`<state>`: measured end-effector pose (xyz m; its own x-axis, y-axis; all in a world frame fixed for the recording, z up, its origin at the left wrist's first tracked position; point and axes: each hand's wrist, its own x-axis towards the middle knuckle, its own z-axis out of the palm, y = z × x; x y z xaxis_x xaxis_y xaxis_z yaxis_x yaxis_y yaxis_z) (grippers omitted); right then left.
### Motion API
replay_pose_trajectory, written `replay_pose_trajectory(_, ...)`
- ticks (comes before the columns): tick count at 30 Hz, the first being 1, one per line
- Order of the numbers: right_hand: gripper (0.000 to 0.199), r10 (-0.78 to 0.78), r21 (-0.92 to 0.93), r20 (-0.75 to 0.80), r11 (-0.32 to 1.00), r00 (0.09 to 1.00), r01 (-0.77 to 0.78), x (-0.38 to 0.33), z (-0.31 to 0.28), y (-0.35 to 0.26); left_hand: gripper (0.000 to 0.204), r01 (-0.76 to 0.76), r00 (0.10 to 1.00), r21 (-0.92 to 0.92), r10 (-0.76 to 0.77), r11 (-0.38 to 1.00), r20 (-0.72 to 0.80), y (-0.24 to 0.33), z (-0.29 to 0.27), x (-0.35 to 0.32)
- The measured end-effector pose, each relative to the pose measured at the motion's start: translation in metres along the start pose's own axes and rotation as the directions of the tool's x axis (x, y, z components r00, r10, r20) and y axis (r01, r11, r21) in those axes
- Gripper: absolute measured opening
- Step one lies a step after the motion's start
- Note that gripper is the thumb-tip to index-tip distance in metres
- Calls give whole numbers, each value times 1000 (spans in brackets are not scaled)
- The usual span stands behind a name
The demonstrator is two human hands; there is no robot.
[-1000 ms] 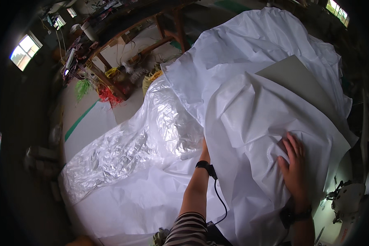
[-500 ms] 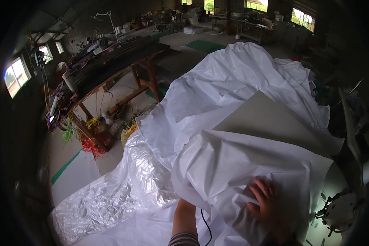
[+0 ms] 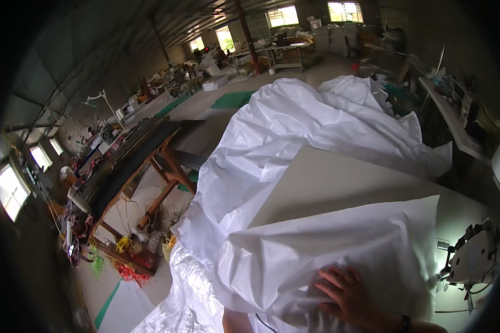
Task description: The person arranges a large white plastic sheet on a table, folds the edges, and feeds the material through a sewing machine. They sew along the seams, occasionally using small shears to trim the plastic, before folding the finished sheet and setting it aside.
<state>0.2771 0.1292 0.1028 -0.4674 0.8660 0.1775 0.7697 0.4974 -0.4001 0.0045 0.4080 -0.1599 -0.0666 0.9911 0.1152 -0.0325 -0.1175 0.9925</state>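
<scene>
White fabric (image 3: 311, 261) lies in folds over a pale tabletop (image 3: 344, 180) before me. Flat on its near part rests my right hand (image 3: 344, 294), fingers stretched out and slightly spread, pressing on the cloth. Only a bit of my left forearm (image 3: 238, 322) shows at the lower edge; the hand itself is hidden under the fabric's near fold. Beside that forearm runs a thin dark cord (image 3: 265, 323). To the right of the cloth stands a sewing machine (image 3: 472, 255), its lamp lighting the table.
A large heap of white fabric (image 3: 294, 119) covers the far side of the table. Shiny clear plastic sheeting (image 3: 191, 288) hangs at the left. Further left stands a dark-topped wooden table (image 3: 133, 161), with red strands (image 3: 133, 275) under it. A long board (image 3: 450, 119) is at the right.
The view has tilted and swung to the right, showing more of the sewing machine. The near fabric's edge lies flatter and straighter. My right hand still lies on the cloth; less of my left forearm shows.
</scene>
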Motion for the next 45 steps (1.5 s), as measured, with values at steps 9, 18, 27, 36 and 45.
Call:
replay_pose_trajectory(9,52,0,150,-38,989,999,6,-4,1,-1,42,14,1000,79,-12,997,-22,43,-37,-35)
replay_pose_trajectory(18,51,6,129,-31,992,999,-2,1,1,-4,43,58,996,142,-47,988,-76,82,-106,-78)
replay_pose_trajectory(27,47,-14,109,4,994,1000,13,4,-11,11,45,86,996,315,-84,945,-22,168,-178,-60)
replay_pose_trajectory(36,42,-106,104,19,989,994,104,-1,-5,13,66,-456,860,-12,444,890,253,355,153,225)
replay_pose_trajectory(45,40,-23,236,-183,969,983,67,-10,32,25,58,-511,660,498,-51,701,749,182,450,121)
